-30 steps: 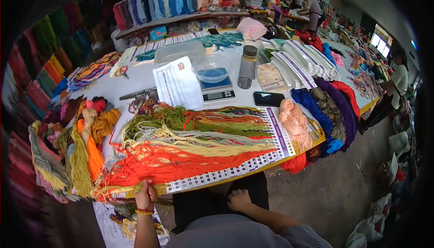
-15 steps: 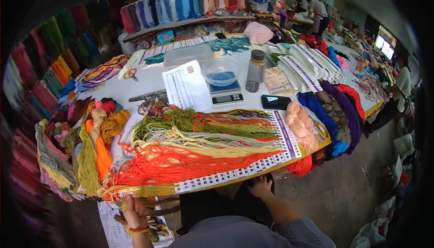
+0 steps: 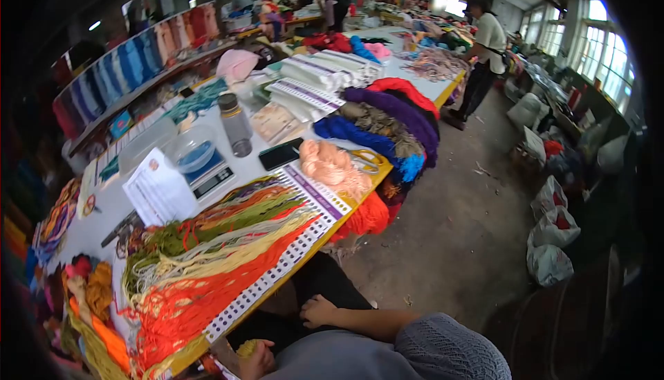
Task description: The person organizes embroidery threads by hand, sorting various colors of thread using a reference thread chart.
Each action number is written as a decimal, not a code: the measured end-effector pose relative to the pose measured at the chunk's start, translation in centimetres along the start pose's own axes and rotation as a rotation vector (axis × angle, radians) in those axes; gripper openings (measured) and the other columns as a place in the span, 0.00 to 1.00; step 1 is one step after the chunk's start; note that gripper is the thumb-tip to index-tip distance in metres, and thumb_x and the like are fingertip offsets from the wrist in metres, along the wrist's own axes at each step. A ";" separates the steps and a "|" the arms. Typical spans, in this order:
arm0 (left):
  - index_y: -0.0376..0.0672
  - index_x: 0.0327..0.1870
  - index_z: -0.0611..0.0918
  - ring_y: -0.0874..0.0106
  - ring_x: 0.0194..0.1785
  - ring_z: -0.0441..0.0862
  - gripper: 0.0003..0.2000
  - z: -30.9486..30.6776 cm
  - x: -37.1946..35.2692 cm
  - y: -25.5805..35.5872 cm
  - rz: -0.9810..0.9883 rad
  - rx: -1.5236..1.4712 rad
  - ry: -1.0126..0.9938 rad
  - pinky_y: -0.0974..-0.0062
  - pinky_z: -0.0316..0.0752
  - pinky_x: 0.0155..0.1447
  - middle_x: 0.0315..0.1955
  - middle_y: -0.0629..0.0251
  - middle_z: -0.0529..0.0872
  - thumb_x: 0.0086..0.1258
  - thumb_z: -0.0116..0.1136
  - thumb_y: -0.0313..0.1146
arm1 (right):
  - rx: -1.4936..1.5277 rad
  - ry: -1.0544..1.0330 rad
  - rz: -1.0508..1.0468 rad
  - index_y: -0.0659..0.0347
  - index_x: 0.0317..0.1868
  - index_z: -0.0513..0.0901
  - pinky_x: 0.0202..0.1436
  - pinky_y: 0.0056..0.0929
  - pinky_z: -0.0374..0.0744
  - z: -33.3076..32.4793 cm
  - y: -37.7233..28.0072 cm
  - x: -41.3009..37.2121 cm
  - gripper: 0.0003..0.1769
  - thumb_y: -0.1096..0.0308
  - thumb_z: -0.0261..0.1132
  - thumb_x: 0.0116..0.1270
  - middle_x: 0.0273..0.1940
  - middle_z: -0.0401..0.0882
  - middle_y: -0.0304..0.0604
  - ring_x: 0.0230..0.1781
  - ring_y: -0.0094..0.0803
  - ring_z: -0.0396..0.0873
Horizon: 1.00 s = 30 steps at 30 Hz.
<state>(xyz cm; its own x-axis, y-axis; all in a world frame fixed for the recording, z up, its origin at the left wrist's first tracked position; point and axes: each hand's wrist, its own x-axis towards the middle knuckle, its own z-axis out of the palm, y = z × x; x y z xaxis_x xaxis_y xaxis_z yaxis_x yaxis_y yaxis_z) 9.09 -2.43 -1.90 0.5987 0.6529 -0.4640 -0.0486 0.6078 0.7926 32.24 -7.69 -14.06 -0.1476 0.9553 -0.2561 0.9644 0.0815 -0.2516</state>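
My left hand (image 3: 258,360) is low in the view, below the table edge, its fingers closed around a yellow-green bundle of thread (image 3: 246,349). Resting on my dark-clothed thigh is my right hand (image 3: 318,311), its fingers spread a little and holding nothing. Above both hands, long orange threads (image 3: 200,290), with cream and green threads (image 3: 207,224) behind them, lie across the table. They run to a white card strip with punched holes (image 3: 277,262) along the edge.
On the table are a scale (image 3: 213,182), a plastic bowl (image 3: 191,151), a bottle (image 3: 235,125), a phone (image 3: 281,154), yellow scissors (image 3: 370,162), a peach skein (image 3: 335,168) and a printed sheet (image 3: 160,190). A person (image 3: 488,51) stands at the far right beside the table; white bags (image 3: 551,231) sit on the floor.
The view has swung to the right, so the table appears further left and tilted. My left hand with the yellow-green bundle is now nearer my body. My right hand remains on my thigh.
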 end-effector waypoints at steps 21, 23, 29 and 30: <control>0.32 0.33 0.74 0.85 0.12 0.57 0.13 4.5 4.0 -0.4 -0.059 0.333 -0.258 0.85 0.53 0.18 0.10 0.76 0.64 0.69 0.46 0.36 | 1.059 0.157 0.633 0.56 0.67 0.52 0.66 0.40 0.54 3.5 8.0 -8.4 0.51 0.31 0.54 0.51 0.63 0.52 0.62 0.65 0.52 0.53; 0.32 0.33 0.74 0.85 0.12 0.57 0.13 4.8 4.2 -0.1 -0.077 0.343 -0.239 0.85 0.53 0.17 0.09 0.76 0.64 0.69 0.46 0.36 | 1.364 -0.003 0.669 0.60 0.65 0.57 0.65 0.41 0.56 4.4 9.2 -9.7 0.51 0.29 0.52 0.51 0.63 0.57 0.56 0.65 0.47 0.56; 0.32 0.34 0.74 0.84 0.12 0.57 0.13 5.1 4.5 0.2 -0.076 0.353 -0.285 0.85 0.53 0.17 0.09 0.75 0.65 0.69 0.47 0.35 | 1.028 -0.112 0.841 0.64 0.58 0.67 0.60 0.37 0.64 -0.6 7.9 -10.1 0.48 0.28 0.50 0.52 0.57 0.66 0.57 0.58 0.47 0.66; 0.32 0.34 0.74 0.84 0.12 0.58 0.13 5.2 4.5 0.5 -0.082 0.366 -0.274 0.85 0.53 0.17 0.09 0.75 0.65 0.69 0.47 0.35 | 0.971 -0.042 0.878 0.64 0.57 0.68 0.59 0.37 0.66 -0.9 7.8 -9.8 0.46 0.29 0.51 0.52 0.56 0.67 0.57 0.56 0.47 0.68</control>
<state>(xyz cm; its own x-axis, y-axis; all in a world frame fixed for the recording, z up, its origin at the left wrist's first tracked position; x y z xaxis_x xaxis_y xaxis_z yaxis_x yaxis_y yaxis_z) 15.91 -1.53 -1.57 0.7806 0.4357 -0.4481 0.2638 0.4203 0.8682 41.37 -16.15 -12.67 0.4216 0.5738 -0.7022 0.1945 -0.8135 -0.5480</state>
